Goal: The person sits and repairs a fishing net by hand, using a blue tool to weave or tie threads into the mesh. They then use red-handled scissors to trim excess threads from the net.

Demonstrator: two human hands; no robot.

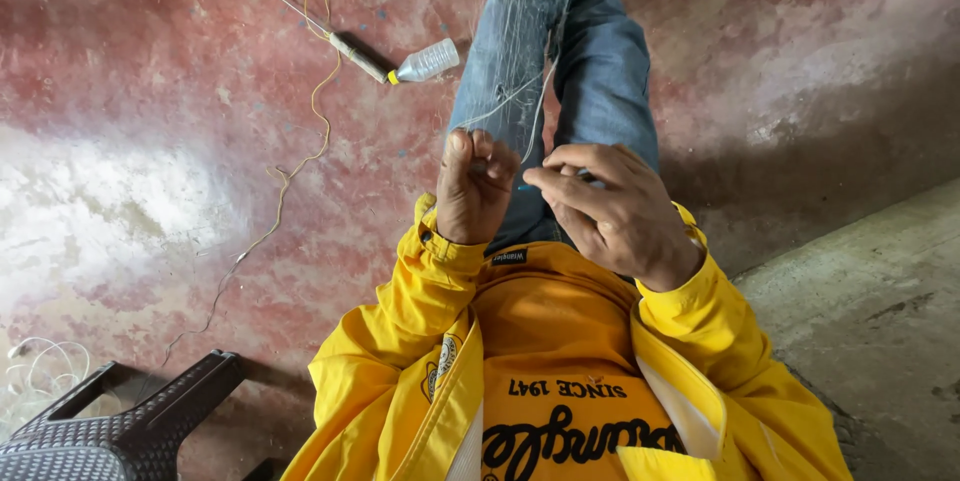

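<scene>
My left hand [473,191] is fisted on the net [515,51], which runs away along my leg [600,71]. My right hand [615,211] pinches a thread just beside it

A single camera on the person's head looks steeply down along their own body, close to the chest and both hands. The yellow jacket [560,381] fills the bottom edge, the jeans-clad legs [560,51] run upward, and the red floor [150,141] lies beyond.
</scene>
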